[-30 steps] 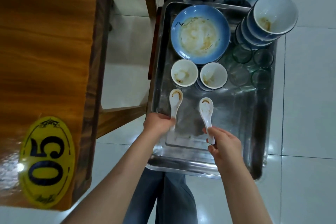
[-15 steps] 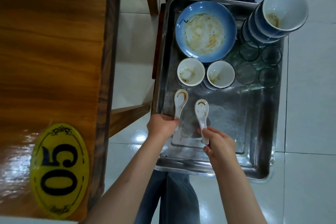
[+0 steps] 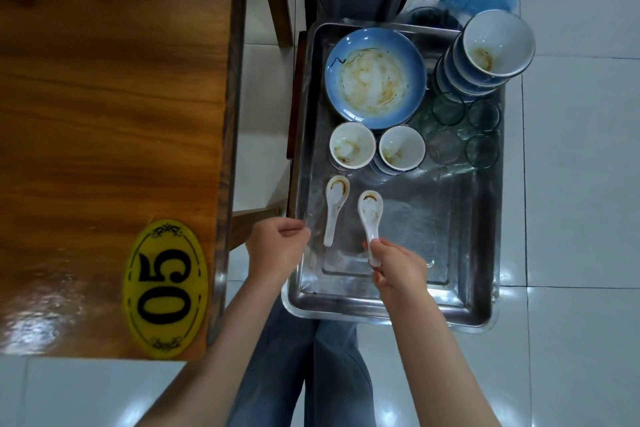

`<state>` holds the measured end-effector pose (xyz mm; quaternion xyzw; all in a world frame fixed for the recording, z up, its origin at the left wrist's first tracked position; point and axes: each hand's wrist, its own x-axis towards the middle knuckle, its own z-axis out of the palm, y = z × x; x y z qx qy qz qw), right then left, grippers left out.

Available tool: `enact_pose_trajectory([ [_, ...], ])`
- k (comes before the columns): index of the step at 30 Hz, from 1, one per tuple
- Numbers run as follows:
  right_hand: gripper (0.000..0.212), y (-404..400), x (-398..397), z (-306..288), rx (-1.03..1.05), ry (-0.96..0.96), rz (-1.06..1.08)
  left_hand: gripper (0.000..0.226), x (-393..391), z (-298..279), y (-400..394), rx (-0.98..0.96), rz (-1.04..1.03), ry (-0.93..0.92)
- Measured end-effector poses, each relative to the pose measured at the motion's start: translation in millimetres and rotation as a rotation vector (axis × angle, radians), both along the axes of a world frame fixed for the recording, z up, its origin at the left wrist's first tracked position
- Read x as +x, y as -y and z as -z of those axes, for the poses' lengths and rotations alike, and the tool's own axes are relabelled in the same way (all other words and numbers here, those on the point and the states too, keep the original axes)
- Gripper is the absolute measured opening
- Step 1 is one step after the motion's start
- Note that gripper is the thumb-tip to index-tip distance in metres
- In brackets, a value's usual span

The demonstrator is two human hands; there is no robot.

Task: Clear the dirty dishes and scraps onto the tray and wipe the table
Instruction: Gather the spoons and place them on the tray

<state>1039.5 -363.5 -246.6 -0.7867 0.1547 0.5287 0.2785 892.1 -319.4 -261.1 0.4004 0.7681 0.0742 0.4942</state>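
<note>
Two spoons, two cups, one plate, a stack of bowls, all on the tray, so let's run it big to small. Wooden bench fills my left side, glossy, with the yellow oval number plaque reading 05 near its near right corner. Steel tray sits off the bench's right edge, over the tiled floor, my jeans below it. Blue plate, smeared with brown sauce, lies at the tray's far left corner. Stack of bowls leans at the far right corner, top one white inside and stained. Clear glasses cluster along the right edge just nearer than the bowls. Left cup and right cup stand side by side just nearer than the plate, both dirty. Left spoon lies flat on the tray floor by the left edge, bowl end pointing away from me, nothing touching it. Right spoon lies just beside it, apart from it. My right hand, that grip is clamped on the right spoon's handle, fingers and thumb pinching it over the tray's near half. My left hand, that grip is curled together on nothing, hanging over the tray's left rim.
</note>
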Motion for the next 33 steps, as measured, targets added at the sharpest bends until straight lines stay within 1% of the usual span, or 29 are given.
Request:
enact_pose_trajectory([
  [3, 0.005, -12.1, -12.7, 4.6, 0.022, -0.009, 0.056, 0.020, -4.4, -9.2, -4.3, 0.044, -0.012, 0.015],
  [6, 0.012, -25.4, -24.1, 11.6, 0.029, -0.029, 0.100, 0.020, -5.3, -13.9, -6.5, 0.070, -0.003, 0.039],
  [9, 0.002, -35.1, -32.3, 18.9, 0.007, -0.020, 0.103, 0.021, -6.6, -15.6, -7.6, 0.083, 0.016, 0.061],
  [15, 0.011, -35.3, -36.7, 30.4, -0.002, 0.052, -0.001, 0.021, -11.6, -16.1, -10.5, 0.100, 0.031, 0.079],
  [18, 0.004, -35.3, -36.9, 30.8, -0.011, 0.096, -0.061, 0.021, -12.5, -15.1, -10.1, 0.091, 0.037, 0.088],
  [20, 0.008, -36.4, -37.0, 30.5, -0.015, 0.114, -0.090, 0.020, -12.5, -14.3, -9.4, 0.084, 0.036, 0.083],
  [26, 0.006, -34.2, -35.2, 32.2, -0.036, 0.117, -0.114, 0.019, -13.3, -12.6, -5.8, 0.068, 0.046, 0.086],
  [33, 0.011, -26.8, -32.4, 34.4, -0.032, 0.095, -0.126, 0.017, -12.6, -14.0, -3.8, 0.050, 0.036, 0.109],
])
